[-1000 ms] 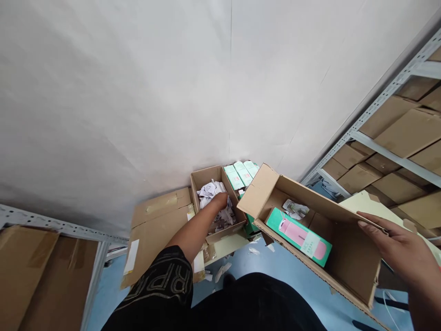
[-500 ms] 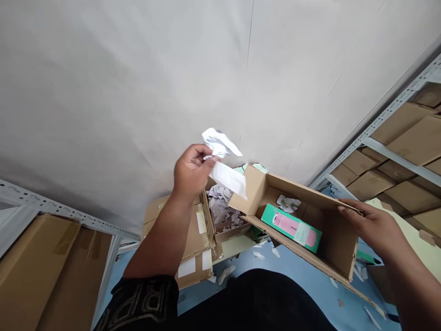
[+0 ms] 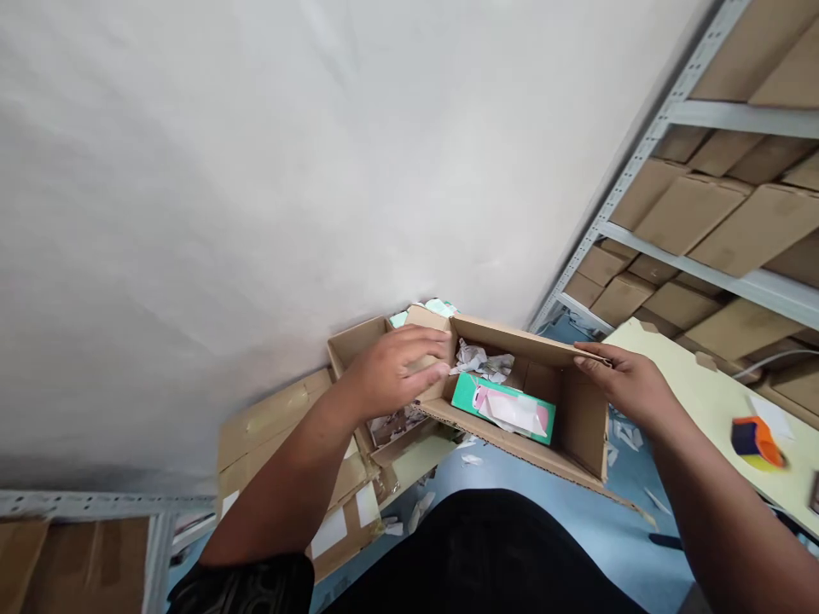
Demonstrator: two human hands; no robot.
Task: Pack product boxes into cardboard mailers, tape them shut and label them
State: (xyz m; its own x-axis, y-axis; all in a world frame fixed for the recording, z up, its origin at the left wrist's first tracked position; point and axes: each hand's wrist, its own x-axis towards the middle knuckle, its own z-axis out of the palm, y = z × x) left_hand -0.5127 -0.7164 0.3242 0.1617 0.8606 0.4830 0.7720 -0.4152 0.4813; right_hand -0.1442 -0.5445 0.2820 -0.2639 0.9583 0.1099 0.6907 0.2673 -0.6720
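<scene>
Okay, head view: right hand (image 3: 630,385) clamped on the far rim of a carton (image 3: 583,414), thumb inside; left hand (image 3: 395,371) at its left end, fingers and thumb apart, contact with the flap hard to tell. Green box (image 3: 469,393) lies inside the carton, paper strip (image 3: 512,411) across its top, crumpled paper (image 3: 496,367) behind. Second carton (image 3: 358,339) partly hidden under left forearm; desk (image 3: 675,368) at right.

Boxes (image 3: 691,213) crowd the rack (image 3: 742,118), paper scraps (image 3: 472,460) litter the floor (image 3: 630,529), and a pale table (image 3: 697,409) bears an orange object (image 3: 761,441).
</scene>
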